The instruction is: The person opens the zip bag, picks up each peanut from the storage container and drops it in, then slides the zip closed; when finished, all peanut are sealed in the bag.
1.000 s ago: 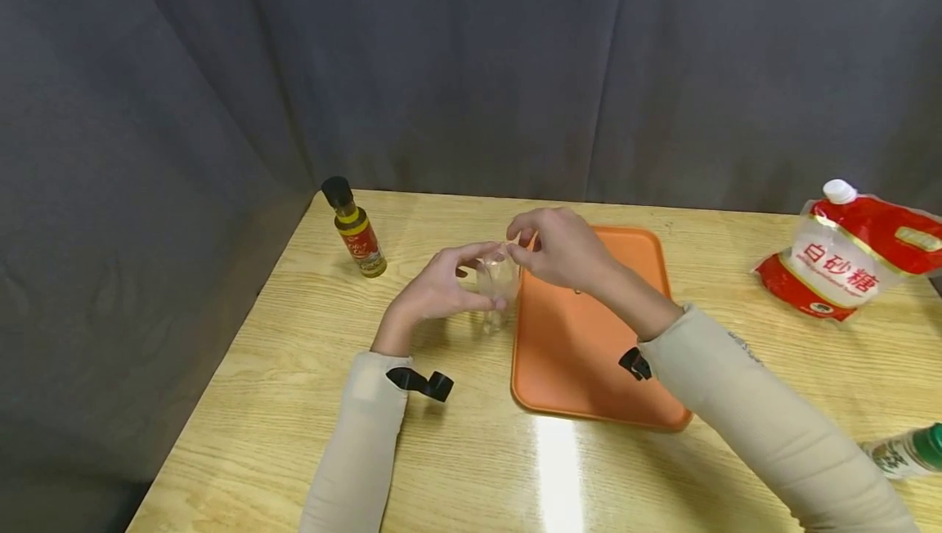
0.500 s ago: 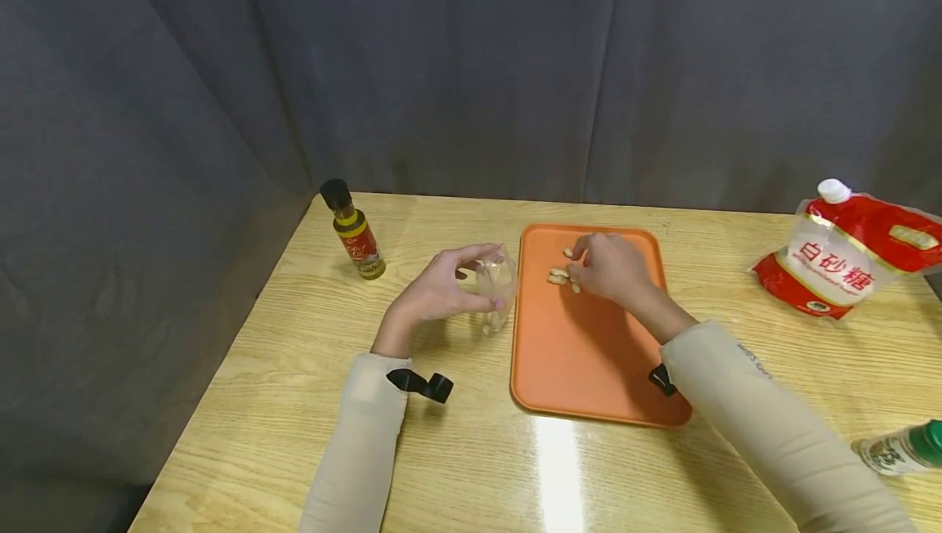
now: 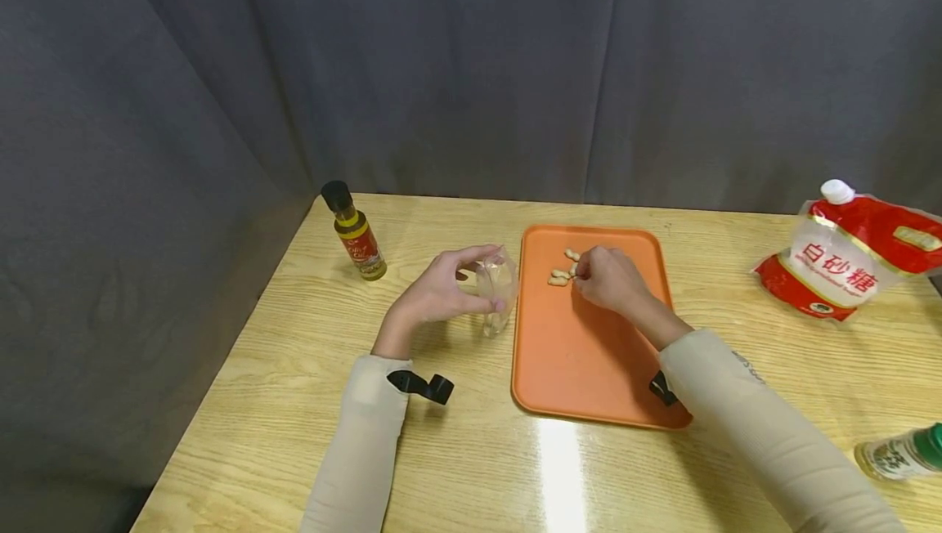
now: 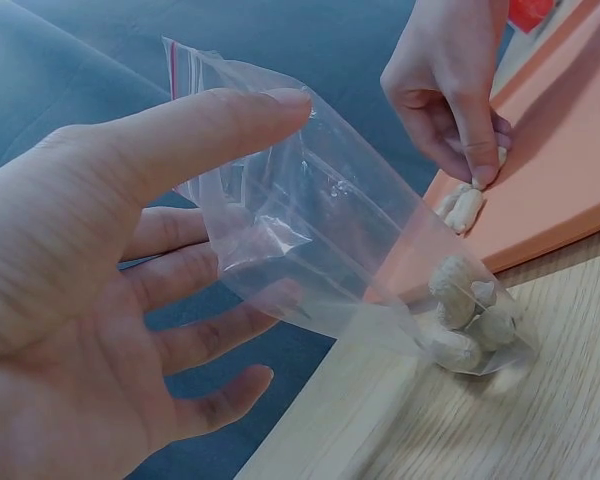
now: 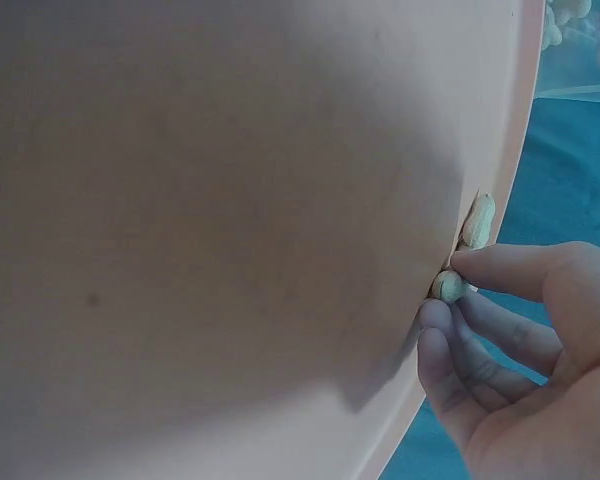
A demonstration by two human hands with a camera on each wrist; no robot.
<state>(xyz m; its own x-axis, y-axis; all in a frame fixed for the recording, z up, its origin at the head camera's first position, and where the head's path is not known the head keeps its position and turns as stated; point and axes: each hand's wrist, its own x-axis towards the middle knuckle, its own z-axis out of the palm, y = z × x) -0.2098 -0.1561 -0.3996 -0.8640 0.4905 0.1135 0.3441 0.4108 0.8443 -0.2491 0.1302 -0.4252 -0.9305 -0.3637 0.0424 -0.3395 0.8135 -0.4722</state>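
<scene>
My left hand point(image 3: 441, 284) grips a clear zip bag point(image 4: 310, 200) just left of the orange tray point(image 3: 581, 353), thumb on one side and fingers on the other. The bag's upper end spreads wide, and several peanuts point(image 4: 470, 315) lie at its bottom, low over the wooden table. Over the tray's far part, my right hand point(image 3: 611, 278) pinches a peanut point(image 5: 448, 287) between thumb and fingertips. Other unshelled peanuts point(image 3: 558, 278) lie on the tray beside those fingertips.
At the back left of the table stands an olive oil bottle point(image 3: 359, 239). A red and white sugar pouch point(image 3: 835, 263) stands at the right, and a green-capped shaker point(image 3: 901, 453) lies at the right front. A dark curtain point(image 3: 456, 67) hangs behind the table.
My right hand has moved from the bag's mouth right to the peanuts on the tray and now pinches one. My left hand keeps its hold on the bag in the same place.
</scene>
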